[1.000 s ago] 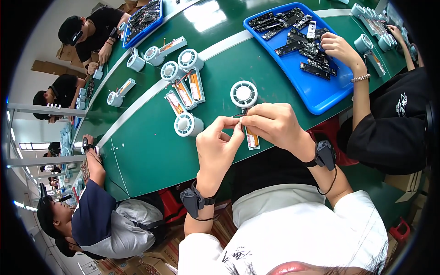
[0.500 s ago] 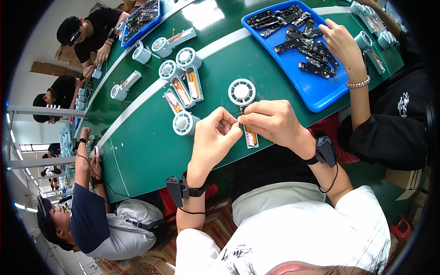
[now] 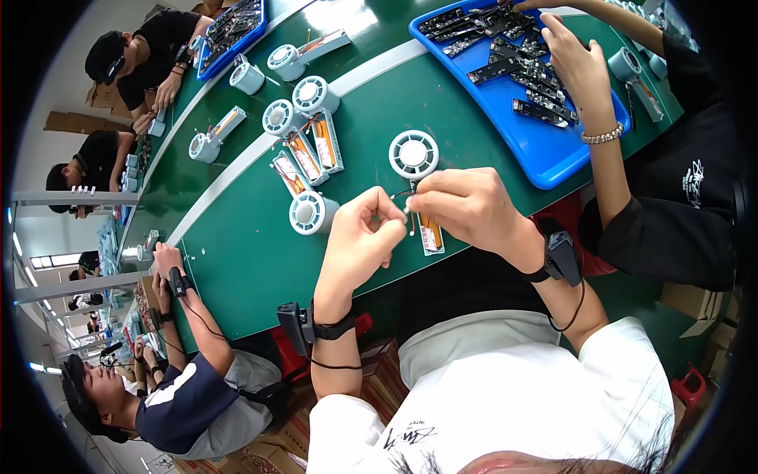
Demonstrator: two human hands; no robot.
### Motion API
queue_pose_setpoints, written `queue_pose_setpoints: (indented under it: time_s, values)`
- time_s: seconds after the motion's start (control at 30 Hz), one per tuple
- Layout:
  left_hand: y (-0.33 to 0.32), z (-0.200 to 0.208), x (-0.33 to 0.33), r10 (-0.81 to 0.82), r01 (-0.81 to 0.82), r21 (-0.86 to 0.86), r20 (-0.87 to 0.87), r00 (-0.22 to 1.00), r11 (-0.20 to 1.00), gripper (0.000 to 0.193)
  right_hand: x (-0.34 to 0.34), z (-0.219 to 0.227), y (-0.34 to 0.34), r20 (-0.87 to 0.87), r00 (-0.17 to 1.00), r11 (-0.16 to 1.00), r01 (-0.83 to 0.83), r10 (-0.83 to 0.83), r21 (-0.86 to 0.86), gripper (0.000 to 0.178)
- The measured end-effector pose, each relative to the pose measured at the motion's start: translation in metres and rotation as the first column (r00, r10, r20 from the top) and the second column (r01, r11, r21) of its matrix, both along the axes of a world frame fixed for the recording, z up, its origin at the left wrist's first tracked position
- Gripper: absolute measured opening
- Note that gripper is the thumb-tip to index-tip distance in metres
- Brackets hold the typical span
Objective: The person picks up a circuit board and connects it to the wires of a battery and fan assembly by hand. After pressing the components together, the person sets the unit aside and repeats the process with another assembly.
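Observation:
In front of me lies a pale-blue handheld fan point(image 3: 414, 155), its round grille facing up. An orange-and-white battery point(image 3: 430, 234) sits in its open handle, partly covered by my right hand point(image 3: 472, 210). That hand pinches thin wires between thumb and forefinger, where a small whitish bit shows. A loose wire with a small white plug point(image 3: 412, 232) hangs beside the battery. My left hand point(image 3: 362, 241) is closed just to the left, thumb against curled forefinger, close to the right fingertips. Whatever its fingers hold is too small or hidden to name.
Several open fans with batteries point(image 3: 314, 146) lie to the left on the green table point(image 3: 237, 268). A blue tray point(image 3: 545, 170) of dark circuit boards stands at the right, with a co-worker's hand point(image 3: 580, 67) over it. Another person point(image 3: 189, 387) sits at the left.
My left hand has drawn slightly left and down, away from the right fingertips. The plug now shows hanging by the battery. The co-worker at the left has shifted their arms.

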State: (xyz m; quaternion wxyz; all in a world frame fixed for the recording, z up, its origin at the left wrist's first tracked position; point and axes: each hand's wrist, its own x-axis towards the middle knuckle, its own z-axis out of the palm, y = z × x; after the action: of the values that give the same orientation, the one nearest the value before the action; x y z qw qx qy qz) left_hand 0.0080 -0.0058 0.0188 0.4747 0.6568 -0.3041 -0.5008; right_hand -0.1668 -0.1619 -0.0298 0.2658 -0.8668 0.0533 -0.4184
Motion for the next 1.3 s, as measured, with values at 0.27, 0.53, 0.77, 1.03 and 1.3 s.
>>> queue_pose_setpoints:
  time_s: [0.27,0.53,0.77,1.03,1.3]
  values:
    - [0.015,0.006,-0.016,0.103,-0.088,-0.06,0.349,0.931,0.994,0.01,-0.001,0.004,0.003,-0.034,0.999,0.998,-0.013,0.015,0.064,0.012]
    - [0.002,-0.011,-0.037,0.205,-0.075,-0.267,0.499,0.842,0.961,0.02,0.0,0.002,0.005,-0.015,1.0,0.998,0.004,-0.003,0.062,0.013]
    - [0.003,-0.019,-0.036,0.266,-0.056,-0.345,0.6,0.755,0.937,0.015,-0.001,0.002,0.006,0.02,1.0,0.998,0.006,-0.008,0.069,0.013]
    - [0.004,-0.023,-0.033,0.234,-0.067,-0.288,0.597,0.768,0.955,0.013,0.002,0.0,0.003,0.047,0.999,0.998,-0.014,0.012,0.054,0.015]
    - [0.004,-0.02,-0.037,0.257,-0.134,-0.282,0.462,0.849,0.95,0.013,0.003,-0.005,0.002,0.046,0.999,0.999,-0.004,0.002,0.053,0.016]
